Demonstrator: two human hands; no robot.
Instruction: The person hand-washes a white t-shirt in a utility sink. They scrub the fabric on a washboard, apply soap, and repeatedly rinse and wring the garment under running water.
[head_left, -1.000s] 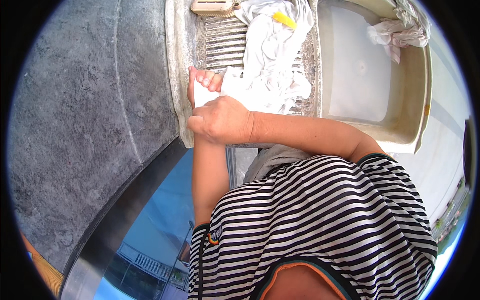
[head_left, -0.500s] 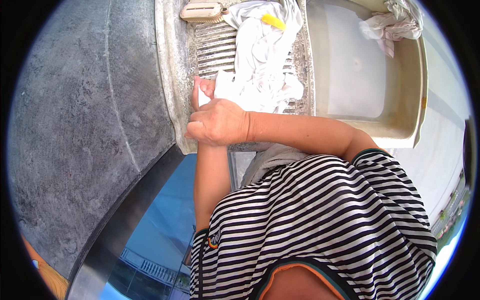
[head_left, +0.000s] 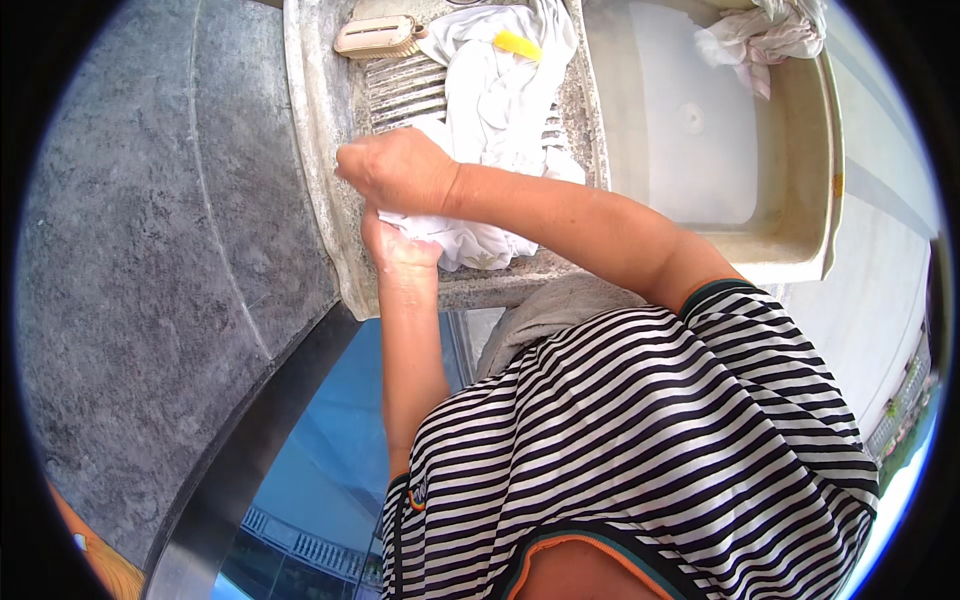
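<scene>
A wet white garment [head_left: 505, 110] lies bunched over the ridged washboard part of the sink, its near end gathered toward my hands. My left hand [head_left: 395, 240] is closed on a fold of this white cloth, thumb side up, close to the sink's near left edge. Just beyond it, my right hand [head_left: 395, 170] is curled into a fist over the cloth, its arm crossing from the right. Its fingertips are mostly hidden and slightly blurred. A bright yellow piece [head_left: 518, 45], perhaps soap, rests on the garment's far part.
A beige scrub brush [head_left: 378, 36] sits at the far left of the washboard [head_left: 405, 90]. On the right is a basin [head_left: 790, 200] of cloudy water, with a pale pinkish cloth [head_left: 765, 45] over its far corner. A dark grey counter [head_left: 120, 230] borders the left.
My right hand has moved from over my left wrist to farther away, past my left hand. More cloth now bunches beside my left hand. The whole view has shifted slightly.
</scene>
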